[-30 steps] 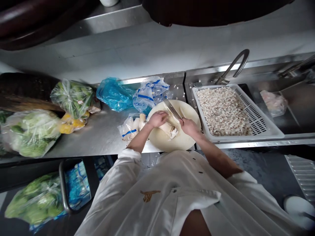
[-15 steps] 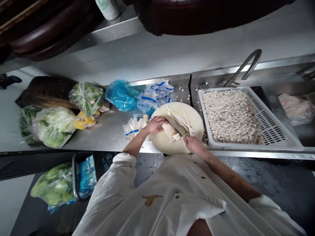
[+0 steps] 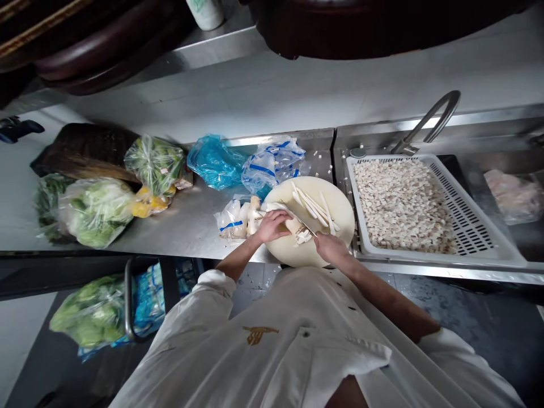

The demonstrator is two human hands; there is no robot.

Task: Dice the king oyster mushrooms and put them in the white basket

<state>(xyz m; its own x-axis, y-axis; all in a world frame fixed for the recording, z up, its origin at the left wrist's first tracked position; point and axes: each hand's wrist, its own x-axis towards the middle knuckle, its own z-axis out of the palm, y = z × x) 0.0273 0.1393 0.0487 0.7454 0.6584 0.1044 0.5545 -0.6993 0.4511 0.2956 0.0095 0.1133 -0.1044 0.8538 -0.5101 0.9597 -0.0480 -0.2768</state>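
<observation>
My left hand (image 3: 273,226) is closed on a pale, thick-stemmed mushroom (image 3: 293,224), which looks like a king oyster mushroom, on a round cream cutting board (image 3: 280,249). In my right hand (image 3: 331,248) is a kitchen knife (image 3: 305,224), its blade angled up and left along the mushroom. Small cut pieces (image 3: 303,236) lie beside the blade, nearest me. Farther back on the board are several long white strips (image 3: 313,204). Left of the board, whole mushrooms (image 3: 243,218) sit in and by an open plastic bag (image 3: 229,218).
A white perforated tray (image 3: 480,241) of diced mushroom (image 3: 403,204) stands right, over the sink, beside a faucet (image 3: 437,116). Behind the board lie a blue bag (image 3: 215,161) and a clear bag (image 3: 272,161). Bagged cabbage (image 3: 100,212) and other vegetables stand left. A shelf (image 3: 216,48) hangs above.
My view has shifted slightly. My left hand has moved a little toward me on the mushroom, and a white piece behind its fingers now shows. The knife stays against the mushroom.
</observation>
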